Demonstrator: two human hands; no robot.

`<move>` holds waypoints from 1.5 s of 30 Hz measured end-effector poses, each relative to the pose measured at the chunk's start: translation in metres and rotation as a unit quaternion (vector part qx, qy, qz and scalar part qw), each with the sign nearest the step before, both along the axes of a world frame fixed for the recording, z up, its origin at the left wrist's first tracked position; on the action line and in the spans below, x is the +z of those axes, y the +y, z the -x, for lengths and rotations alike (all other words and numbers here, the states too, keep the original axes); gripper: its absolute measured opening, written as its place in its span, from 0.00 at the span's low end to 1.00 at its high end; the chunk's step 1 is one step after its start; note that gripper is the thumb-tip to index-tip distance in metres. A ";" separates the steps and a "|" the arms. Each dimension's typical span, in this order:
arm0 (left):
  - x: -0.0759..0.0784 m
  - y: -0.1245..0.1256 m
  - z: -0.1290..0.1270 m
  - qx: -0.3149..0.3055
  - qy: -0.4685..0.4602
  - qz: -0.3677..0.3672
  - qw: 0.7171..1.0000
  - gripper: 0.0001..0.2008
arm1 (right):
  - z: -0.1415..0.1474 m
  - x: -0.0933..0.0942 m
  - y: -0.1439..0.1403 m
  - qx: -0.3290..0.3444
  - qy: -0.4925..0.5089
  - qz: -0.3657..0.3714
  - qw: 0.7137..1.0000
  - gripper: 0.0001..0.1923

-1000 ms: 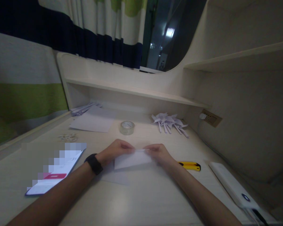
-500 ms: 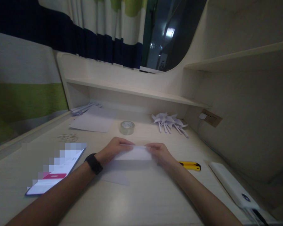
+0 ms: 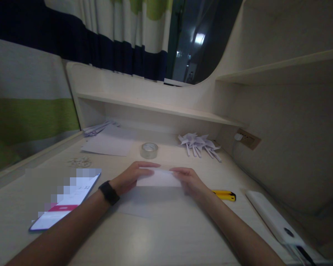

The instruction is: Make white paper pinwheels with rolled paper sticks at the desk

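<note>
Slightly higher than a second earlier, one rectangular white paper piece hung at lower centre, its ends pinched in the grip of the left hand and right hand. One pale wood-grain counter carried one clear tape roll, centre, and one yellow-and-black cutter, lower right; one striped cloth curtain filled the upper left.

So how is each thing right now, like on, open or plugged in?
Paper, held by left hand and right hand
Screen, lit
Plug, in the socket
Curtain, partly open
Tape roll, lying flat
Knife, partly hidden, blade unclear
Pinwheels, lying bunched together
</note>
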State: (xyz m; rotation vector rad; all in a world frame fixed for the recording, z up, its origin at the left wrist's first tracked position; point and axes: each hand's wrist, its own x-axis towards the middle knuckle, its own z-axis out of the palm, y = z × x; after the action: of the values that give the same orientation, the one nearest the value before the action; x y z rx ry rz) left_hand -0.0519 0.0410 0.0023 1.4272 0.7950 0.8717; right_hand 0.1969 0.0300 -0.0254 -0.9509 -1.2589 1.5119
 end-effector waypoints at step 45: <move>0.001 -0.005 -0.003 -0.046 -0.010 0.014 0.999 0.21 | -0.005 0.013 -0.003 0.031 -0.026 -0.010 0.999 0.19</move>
State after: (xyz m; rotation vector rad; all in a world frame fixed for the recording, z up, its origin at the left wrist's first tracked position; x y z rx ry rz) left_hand -0.0489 0.0355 0.0031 1.4160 0.7177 0.8003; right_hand 0.2018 0.0273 -0.0127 -0.9527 -1.3486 1.5280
